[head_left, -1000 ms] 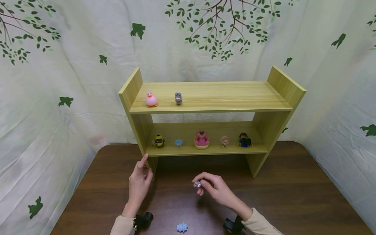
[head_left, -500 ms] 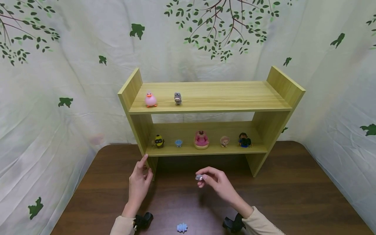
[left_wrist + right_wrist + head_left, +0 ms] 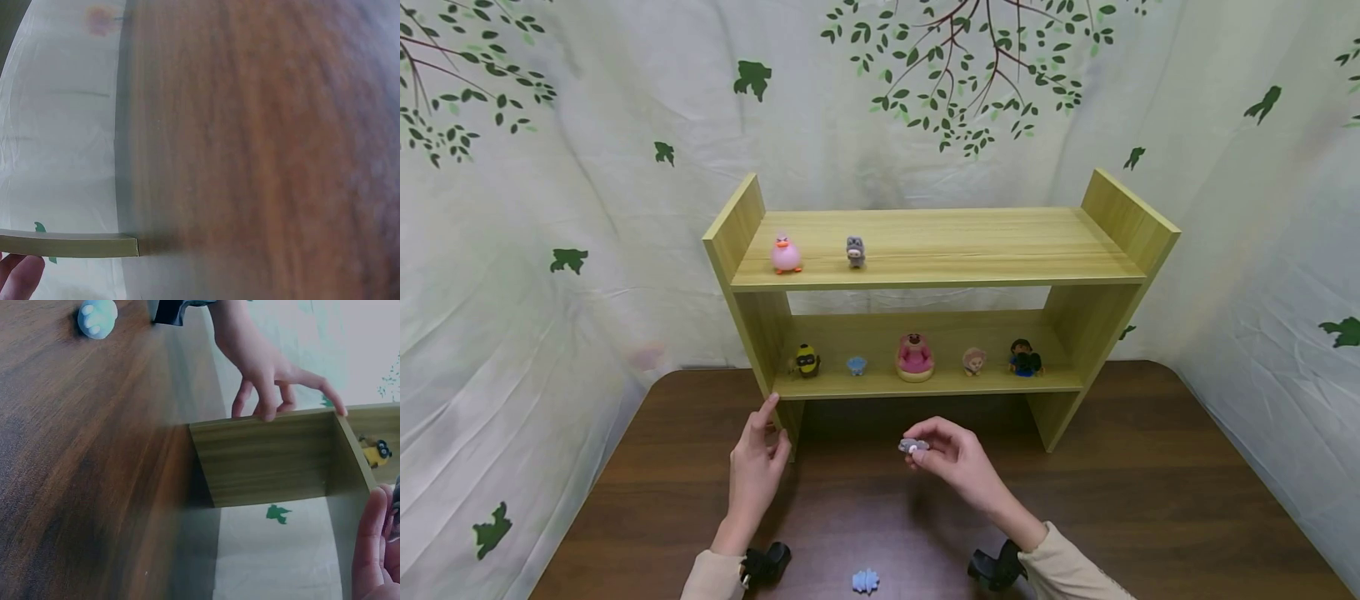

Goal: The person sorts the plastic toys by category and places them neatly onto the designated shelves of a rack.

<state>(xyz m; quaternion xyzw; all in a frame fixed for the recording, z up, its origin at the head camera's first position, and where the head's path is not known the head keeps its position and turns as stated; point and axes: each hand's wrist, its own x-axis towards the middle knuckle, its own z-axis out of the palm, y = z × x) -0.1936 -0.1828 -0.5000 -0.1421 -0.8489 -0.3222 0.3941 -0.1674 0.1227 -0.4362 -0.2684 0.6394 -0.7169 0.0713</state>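
My right hand (image 3: 951, 458) pinches a small grey figurine (image 3: 913, 446) between thumb and fingertips, above the table in front of the shelf. The right wrist view catches only part of the figurine (image 3: 395, 515) at its right edge. My left hand (image 3: 756, 467) holds the front edge of the wooden shelf's (image 3: 940, 283) left side panel, its index fingertip at the corner of the middle board. From the right wrist view, the left hand (image 3: 265, 369) has its thumb and fingers about that panel. A small light-blue figurine (image 3: 865, 582) lies on the table between the forearms.
On the top board stand a pink duck figurine (image 3: 786, 254) and a grey figurine (image 3: 855, 252). Along the middle board are a yellow-and-black figurine (image 3: 807, 361), a small blue one (image 3: 856, 365), a pink bear (image 3: 914, 358), a beige one (image 3: 973, 361) and a dark-haired one (image 3: 1024, 358).
My right hand has risen slightly toward the shelf and a little right, and the grey figurine has turned in its fingers. The left hand keeps its place on the panel.
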